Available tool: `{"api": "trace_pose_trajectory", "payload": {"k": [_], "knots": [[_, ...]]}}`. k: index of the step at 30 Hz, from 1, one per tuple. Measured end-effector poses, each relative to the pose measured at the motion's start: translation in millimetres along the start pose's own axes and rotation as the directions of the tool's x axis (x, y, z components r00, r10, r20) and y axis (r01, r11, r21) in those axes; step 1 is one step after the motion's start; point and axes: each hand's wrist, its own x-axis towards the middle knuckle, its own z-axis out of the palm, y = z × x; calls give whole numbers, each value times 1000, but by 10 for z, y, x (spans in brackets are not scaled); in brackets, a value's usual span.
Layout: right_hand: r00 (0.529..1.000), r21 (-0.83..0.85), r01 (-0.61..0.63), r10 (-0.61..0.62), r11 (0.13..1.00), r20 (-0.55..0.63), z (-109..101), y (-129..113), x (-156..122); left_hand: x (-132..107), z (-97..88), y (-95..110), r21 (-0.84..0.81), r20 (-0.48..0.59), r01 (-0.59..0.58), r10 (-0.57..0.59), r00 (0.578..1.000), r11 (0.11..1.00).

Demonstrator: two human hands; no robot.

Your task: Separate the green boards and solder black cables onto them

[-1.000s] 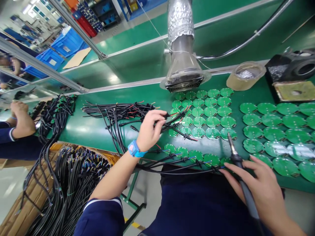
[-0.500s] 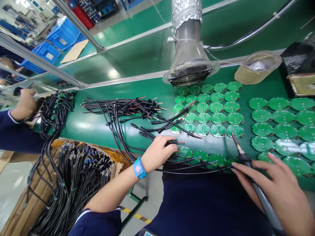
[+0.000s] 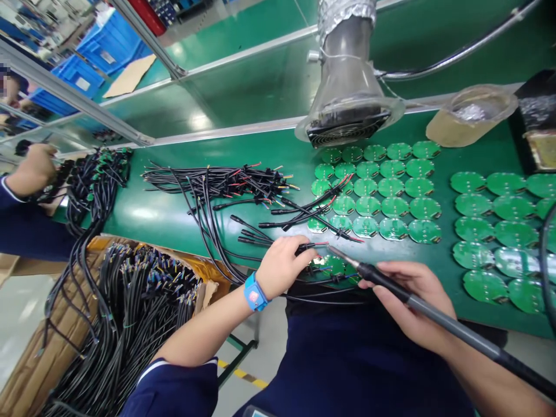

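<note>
Pinches a black cable [image 3: 306, 247] in the left hand [image 3: 284, 263], with fingers clamped close behind its bared end, probably to steady the red wire [image 3: 320, 244] just above the near edge of the counter [image 3: 152, 223]. Holds a soldering iron [image 3: 456, 330] pen-like in the right hand [image 3: 428, 286], with fingers closed around the dark handle, well back from the metal tip [image 3: 343, 255], presumably for fine aim and safe clearance. Slants the iron leftward from the near edge, bringing tip and wire end close together; no telling contact from a slight gap. Has near-row circuit boards [image 3: 333, 265] lying along the near edge, likely for short reach, and gridded circuit boards [image 3: 390, 187] spread flat toward the far edge, seemingly for separate access. Has loose cables [image 3: 234, 182] bunched farther left, ends pointing mostly rightward, and a fume-extraction hood [image 3: 347, 119] above the far edge, facing downward, likely for drawing off smoke.
</note>
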Motion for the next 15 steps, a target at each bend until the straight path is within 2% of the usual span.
{"api": "trace_pose_trajectory", "payload": {"k": [3, 6, 8, 11, 15], "knots": [[995, -19, -100, 100, 995, 9, 26, 79, -9, 4, -118, 51, -8, 68, 113, -112, 991, 994], [992, -143, -112, 119, 983, 41, -10, 51, 33, 16, -157, 82, -121, 180, 228, -205, 962, 966], [992, -183, -113, 122, 977, 39, -31, -5, 85, 34, -138, 88, -206, 218, 280, -235, 947, 938], [988, -202, -136, 148, 970, 45, -47, -85, 152, 71, -109, 91, -260, 246, 310, -248, 937, 914], [979, -228, -164, 187, 960, 82, -50, -127, 186, 100, -117, 101, -252, 260, 308, -243, 935, 917]]}}
